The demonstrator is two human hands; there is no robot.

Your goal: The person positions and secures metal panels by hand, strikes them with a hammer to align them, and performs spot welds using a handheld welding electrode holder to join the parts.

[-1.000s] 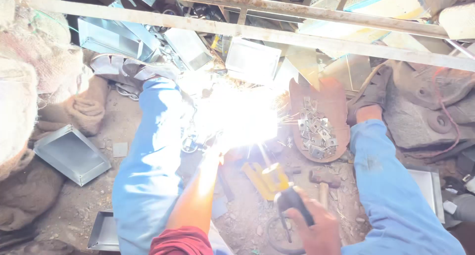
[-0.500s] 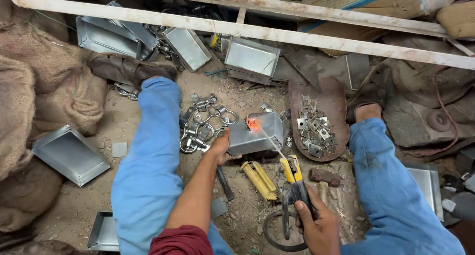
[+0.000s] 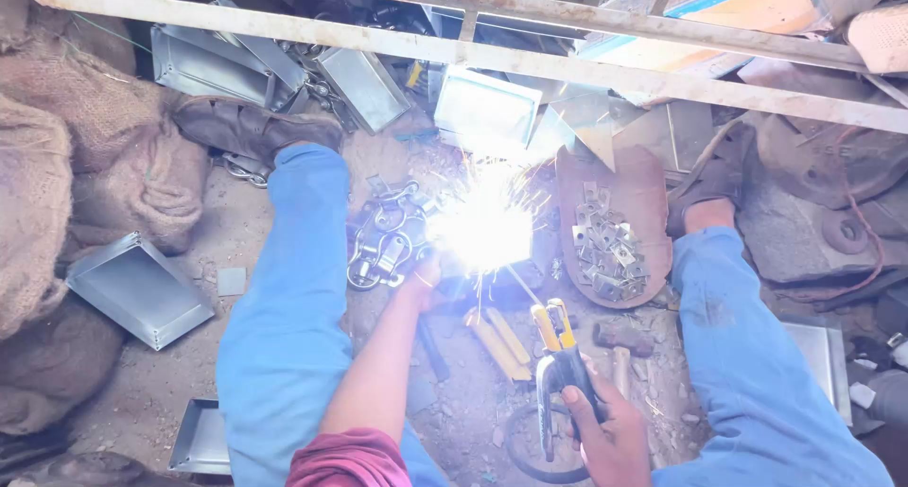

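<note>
**Desk:** What had changed by the time this one was taken?

**Photographer:** Half a second earlier the small grey metal box (image 3: pixel 478 236) sat plainly visible between the worker's knees, with only an orange spot glowing at its top edge. By this frame a white arc flare (image 3: pixel 482 224) had burst over it again, sparks scattering outward, and the box was almost wholly washed out. The rod had struck once more, so the weld on that box looked to be still under way, not finished.

**Desk:** And the hands?

**Photographer:** The right hand (image 3: pixel 605 430) was closed around the electrode holder (image 3: pixel 558 355), fingers wrapped tight on its dark grip, below and right of the box; the yellow jaws pointed up toward the flare. The left hand (image 3: pixel 424 281) reached to the box's lower left edge. The glare swallowed its fingers, so whether they pressed or pinched the metal could not be told.

**Desk:** Anything around the box?

**Photographer:** A heap of steel shackles (image 3: pixel 383 241) lay just left of it, and a brown tray of small brackets (image 3: pixel 610 251) just right. Finished grey boxes (image 3: pixel 213 66) were stacked well beyond it, under a rusty frame bar (image 3: pixel 567 61).
</note>
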